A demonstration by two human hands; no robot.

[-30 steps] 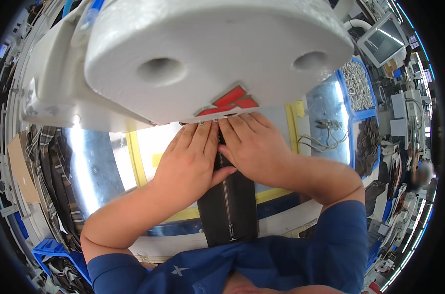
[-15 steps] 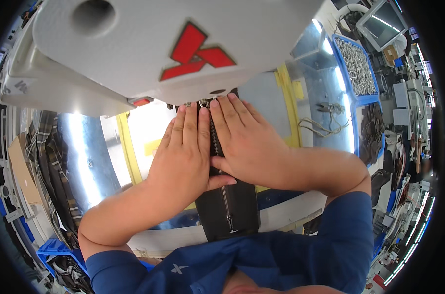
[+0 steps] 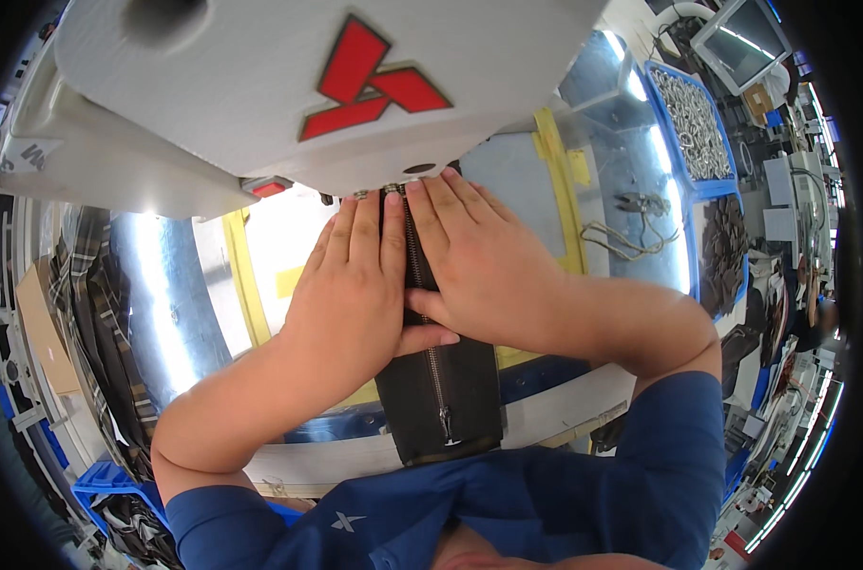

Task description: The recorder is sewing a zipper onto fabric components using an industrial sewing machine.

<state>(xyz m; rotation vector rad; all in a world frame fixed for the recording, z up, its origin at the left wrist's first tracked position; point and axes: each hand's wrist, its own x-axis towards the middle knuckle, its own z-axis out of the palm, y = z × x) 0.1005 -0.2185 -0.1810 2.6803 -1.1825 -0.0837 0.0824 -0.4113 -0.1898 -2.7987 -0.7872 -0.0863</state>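
Observation:
Under both my palms lies a dark fabric piece (image 3: 469, 399) with a metal zipper (image 3: 435, 375) running down its middle. The zipper's slider (image 3: 447, 425) sits at the end closest to my body. My left hand (image 3: 348, 275) rests flat along the left of the zipper, fingers stretched forward, thumb across the teeth. On the other side my right hand (image 3: 479, 261) lies flat too, its thumb also over the zipper. Both hands' fingertips reach the underside of a white sewing machine head (image 3: 232, 114); the fabric's far end is hidden beneath it.
Yellow tape (image 3: 562, 190) marks the worktable. To the right lie thread snips (image 3: 641, 204) with a cord, a blue bin of metal rings (image 3: 693, 123) and one of dark pieces (image 3: 721, 242). Plaid cloth (image 3: 99, 323) hangs left, above a blue basket (image 3: 118, 484).
Both hands and the fabric have shifted slightly away from my body, toward the machine. The machine head appears a little higher in the picture.

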